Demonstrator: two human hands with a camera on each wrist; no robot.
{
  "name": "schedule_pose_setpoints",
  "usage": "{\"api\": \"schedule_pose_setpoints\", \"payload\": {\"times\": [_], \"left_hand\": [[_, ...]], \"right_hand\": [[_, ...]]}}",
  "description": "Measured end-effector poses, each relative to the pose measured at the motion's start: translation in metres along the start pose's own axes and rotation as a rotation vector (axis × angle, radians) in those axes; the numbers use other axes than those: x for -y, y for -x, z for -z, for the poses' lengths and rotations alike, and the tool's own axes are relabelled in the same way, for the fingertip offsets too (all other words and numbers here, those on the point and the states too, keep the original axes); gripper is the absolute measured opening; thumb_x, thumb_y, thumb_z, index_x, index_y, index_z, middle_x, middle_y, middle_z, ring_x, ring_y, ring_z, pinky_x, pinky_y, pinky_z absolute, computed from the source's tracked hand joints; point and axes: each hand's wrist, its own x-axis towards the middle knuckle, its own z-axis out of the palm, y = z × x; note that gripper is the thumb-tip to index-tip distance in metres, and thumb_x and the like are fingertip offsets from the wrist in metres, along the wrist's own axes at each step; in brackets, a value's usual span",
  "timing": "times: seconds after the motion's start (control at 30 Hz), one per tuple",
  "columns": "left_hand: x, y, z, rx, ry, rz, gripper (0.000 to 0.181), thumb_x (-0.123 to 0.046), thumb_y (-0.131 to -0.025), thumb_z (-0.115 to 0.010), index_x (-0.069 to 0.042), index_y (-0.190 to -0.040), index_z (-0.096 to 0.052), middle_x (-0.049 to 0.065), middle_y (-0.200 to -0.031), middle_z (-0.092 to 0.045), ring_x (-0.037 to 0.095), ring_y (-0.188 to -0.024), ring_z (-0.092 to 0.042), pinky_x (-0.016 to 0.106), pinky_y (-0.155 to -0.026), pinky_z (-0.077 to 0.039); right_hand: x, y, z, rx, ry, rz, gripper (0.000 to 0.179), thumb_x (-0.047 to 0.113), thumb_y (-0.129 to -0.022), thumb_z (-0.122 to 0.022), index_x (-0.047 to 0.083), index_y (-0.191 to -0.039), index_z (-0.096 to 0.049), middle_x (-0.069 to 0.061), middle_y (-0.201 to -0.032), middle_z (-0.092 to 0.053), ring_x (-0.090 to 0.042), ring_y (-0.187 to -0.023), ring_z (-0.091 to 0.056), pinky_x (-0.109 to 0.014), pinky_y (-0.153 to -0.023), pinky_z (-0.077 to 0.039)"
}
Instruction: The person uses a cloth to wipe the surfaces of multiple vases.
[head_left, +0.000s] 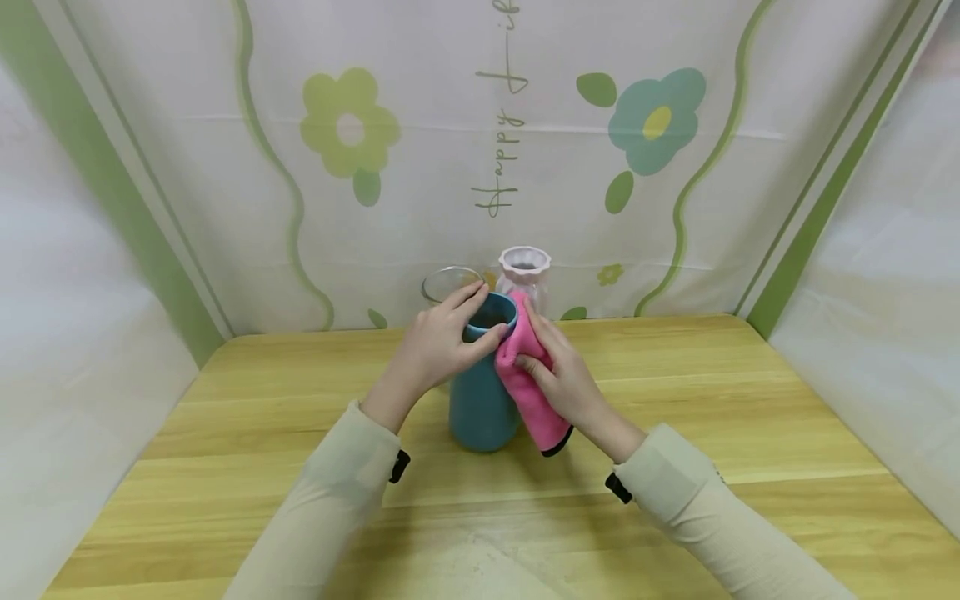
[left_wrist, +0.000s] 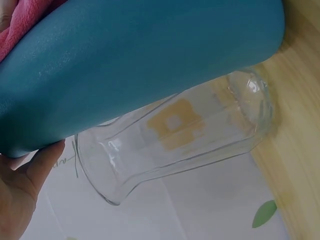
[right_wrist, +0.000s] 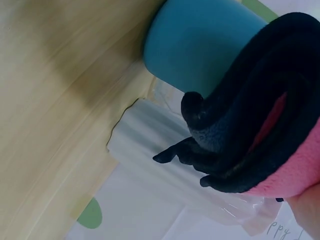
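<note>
A teal-blue vase [head_left: 483, 408] stands upright on the table, its dark mouth facing up. My left hand [head_left: 441, 337] holds it by the rim, with the thumb on the near side and the fingers across the far left side. Folded in my right hand [head_left: 564, 375] is a pink cloth [head_left: 528, 396] with a black edge, held against the right side of the vase's rim. Its layered black edge [right_wrist: 280, 95] hangs loose in the right wrist view. The left wrist view shows the vase's smooth side [left_wrist: 140, 60] with the left fingertips at its top end.
Close behind the blue vase stands a clear glass vase [left_wrist: 175, 135] with a flared mouth. To its right is a pale vase [head_left: 524, 260] with a scalloped rim. A printed cloth backdrop [head_left: 435, 192] rises behind the wooden table [head_left: 262, 433].
</note>
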Motion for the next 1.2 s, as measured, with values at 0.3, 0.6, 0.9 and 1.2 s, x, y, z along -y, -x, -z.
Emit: {"api": "schedule_pose_setpoints", "payload": {"times": [0.3,0.6,0.9,1.2], "left_hand": [[0.0,0.0,-0.002,-0.013,-0.013,-0.015,0.062,-0.047,-0.094,-0.052,-0.007,-0.141,-0.047,0.011,-0.145,-0.048,0.035,-0.118,-0.059,0.047,-0.098,-0.049],[-0.001,0.001,-0.007,0.001,-0.007,0.0,0.062,-0.045,-0.096,-0.051,-0.006,-0.143,-0.043,0.014,-0.147,-0.044,0.037,-0.122,-0.056,0.048,-0.1,-0.047],[0.002,-0.009,0.003,0.082,0.054,0.051,0.066,-0.05,-0.089,-0.057,-0.017,-0.145,-0.044,0.009,-0.143,-0.048,0.037,-0.116,-0.058,0.05,-0.099,-0.047],[0.0,-0.008,0.002,0.141,0.045,0.081,0.068,-0.055,-0.091,-0.047,-0.022,-0.149,-0.035,0.005,-0.15,-0.04,0.035,-0.125,-0.053,0.051,-0.101,-0.045]], "right_hand": [[-0.001,-0.004,0.005,0.024,0.027,0.016,0.072,0.005,-0.085,-0.065,-0.001,-0.148,-0.03,-0.023,-0.142,-0.046,-0.038,-0.128,-0.048,-0.051,-0.102,-0.044],[-0.001,-0.004,0.008,0.024,0.029,0.025,0.07,0.005,-0.085,-0.065,-0.001,-0.147,-0.032,-0.023,-0.142,-0.047,-0.037,-0.123,-0.052,-0.05,-0.1,-0.045],[-0.006,-0.002,0.005,0.019,0.011,0.012,0.071,0.003,-0.084,-0.067,-0.002,-0.146,-0.034,-0.024,-0.141,-0.047,-0.039,-0.126,-0.05,-0.051,-0.101,-0.044],[-0.027,0.015,-0.003,0.092,0.008,-0.02,0.07,0.0,-0.083,-0.067,-0.006,-0.144,-0.034,-0.026,-0.143,-0.045,-0.04,-0.127,-0.05,-0.049,-0.1,-0.044]]}}
